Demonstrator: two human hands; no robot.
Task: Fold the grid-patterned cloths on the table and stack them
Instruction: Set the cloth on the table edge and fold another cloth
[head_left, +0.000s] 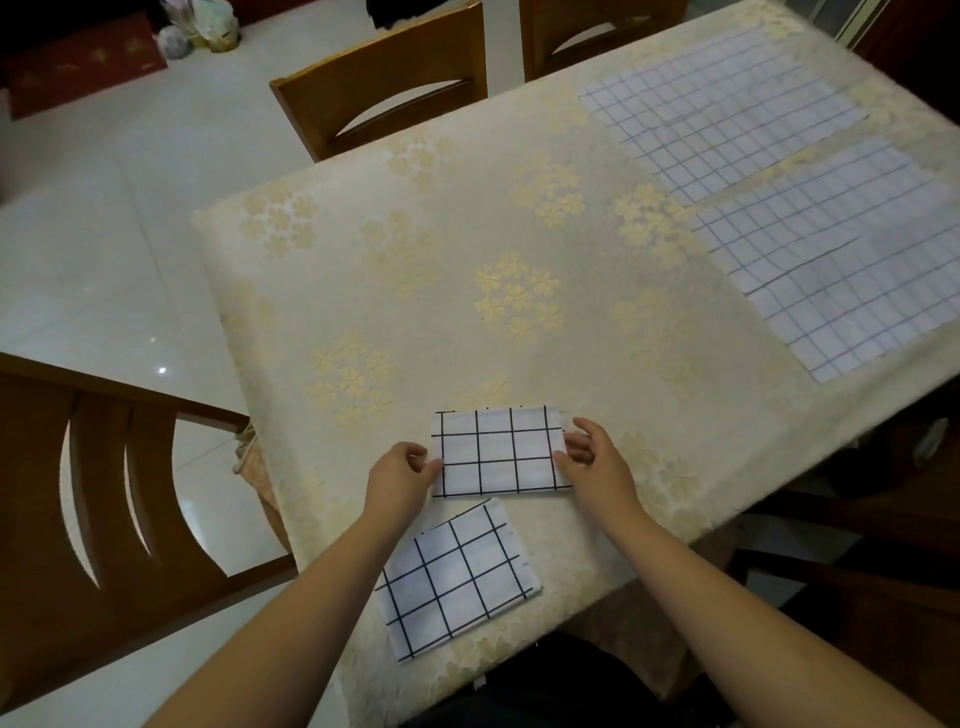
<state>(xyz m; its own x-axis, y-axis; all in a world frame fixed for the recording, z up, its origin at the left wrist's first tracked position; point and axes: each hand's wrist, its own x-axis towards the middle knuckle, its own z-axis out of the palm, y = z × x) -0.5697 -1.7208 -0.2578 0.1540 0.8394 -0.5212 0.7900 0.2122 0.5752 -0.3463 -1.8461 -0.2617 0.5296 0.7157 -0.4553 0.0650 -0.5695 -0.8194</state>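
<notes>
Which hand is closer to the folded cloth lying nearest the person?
Left. The left hand sits just above that nearer folded cloth; the right hand is farther off, up and right.

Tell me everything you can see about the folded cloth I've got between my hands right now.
The folded white cloth with black grid lines is a small flat rectangle, several layers thick by its edges, lying square on the cream floral tablecloth near the table's front edge. The left hand pinches its left edge and the right hand its right edge. A second folded grid cloth lies just nearer the person, turned at an angle, seemingly not touching it.
</notes>
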